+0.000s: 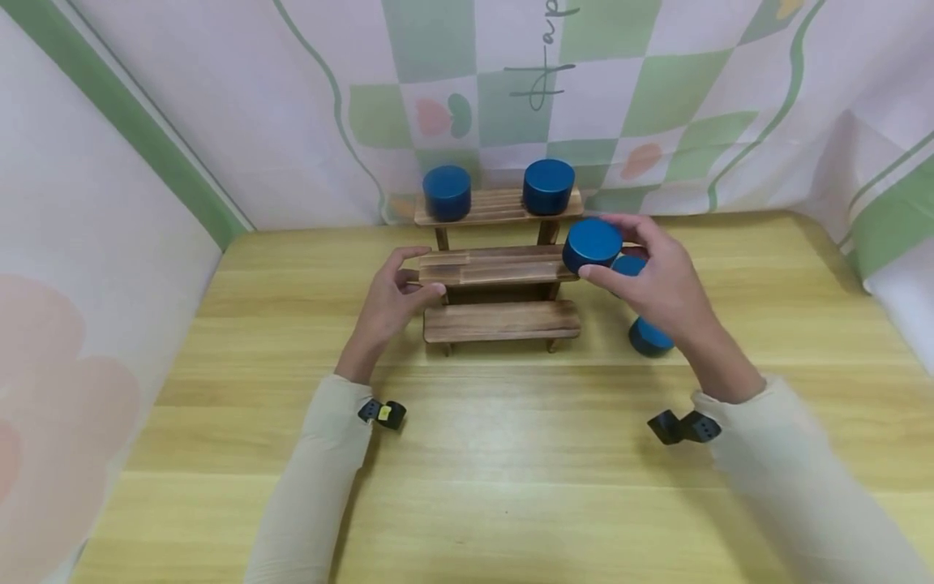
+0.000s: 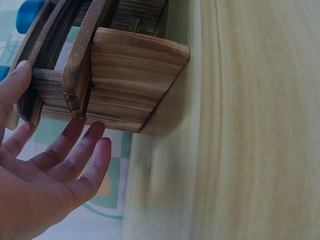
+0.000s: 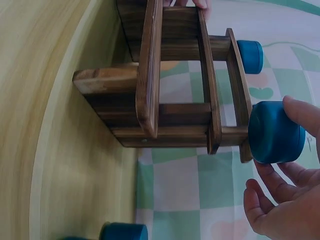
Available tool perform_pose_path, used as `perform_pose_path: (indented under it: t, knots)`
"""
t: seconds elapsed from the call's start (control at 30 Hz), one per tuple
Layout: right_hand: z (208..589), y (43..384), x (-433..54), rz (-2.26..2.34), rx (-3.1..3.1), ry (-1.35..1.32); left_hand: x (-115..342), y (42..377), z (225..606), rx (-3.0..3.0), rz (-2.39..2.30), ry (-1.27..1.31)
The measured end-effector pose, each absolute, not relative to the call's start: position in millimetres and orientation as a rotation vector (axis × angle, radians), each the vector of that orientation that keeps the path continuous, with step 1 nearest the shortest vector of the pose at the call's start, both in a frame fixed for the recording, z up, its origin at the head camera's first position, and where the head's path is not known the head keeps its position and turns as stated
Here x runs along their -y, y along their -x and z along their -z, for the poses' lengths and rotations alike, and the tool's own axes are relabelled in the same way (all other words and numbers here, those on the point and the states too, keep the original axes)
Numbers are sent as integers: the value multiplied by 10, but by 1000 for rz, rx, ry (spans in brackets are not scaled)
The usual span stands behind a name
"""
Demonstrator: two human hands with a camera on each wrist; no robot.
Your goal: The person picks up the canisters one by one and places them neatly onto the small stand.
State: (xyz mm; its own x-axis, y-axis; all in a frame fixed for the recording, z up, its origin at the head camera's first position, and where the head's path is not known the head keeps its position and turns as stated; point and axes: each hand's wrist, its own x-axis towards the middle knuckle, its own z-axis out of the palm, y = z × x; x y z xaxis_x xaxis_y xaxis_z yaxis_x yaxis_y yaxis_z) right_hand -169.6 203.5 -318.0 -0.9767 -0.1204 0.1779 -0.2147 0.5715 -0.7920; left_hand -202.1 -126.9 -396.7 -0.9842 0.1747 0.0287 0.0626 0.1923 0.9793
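Observation:
A three-step wooden shelf stand [image 1: 503,322] stands on the table. At the left end of its middle step, my left hand [image 1: 390,296] pinches the board, thumb in front and index finger behind. The other fingers spread below, in the left wrist view. My right hand [image 1: 660,280] holds a blue round tin [image 1: 594,242] between thumb and fingers, over the middle step's right end in the head view. On the top step sit two similar blue tins, one left [image 1: 447,193] and one right [image 1: 549,187]. Whether the held tin touches the board I cannot tell.
Two more blue tins stand on the table right of the stand, one [image 1: 652,337] nearer and one [image 1: 627,268] partly hidden by my right hand. A patterned cloth [image 1: 511,113] hangs behind the wooden table [image 1: 474,470]. Another pale cloth [image 1: 73,243] rises along the left.

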Motion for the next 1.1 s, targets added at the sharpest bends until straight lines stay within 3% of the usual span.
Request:
perform_pose_path:
  t: [1.1]
  knots:
    - [3255, 1836, -1505, -1375, 2695, -399, 1285, 1989, 3945, -2331, -1964, -273]
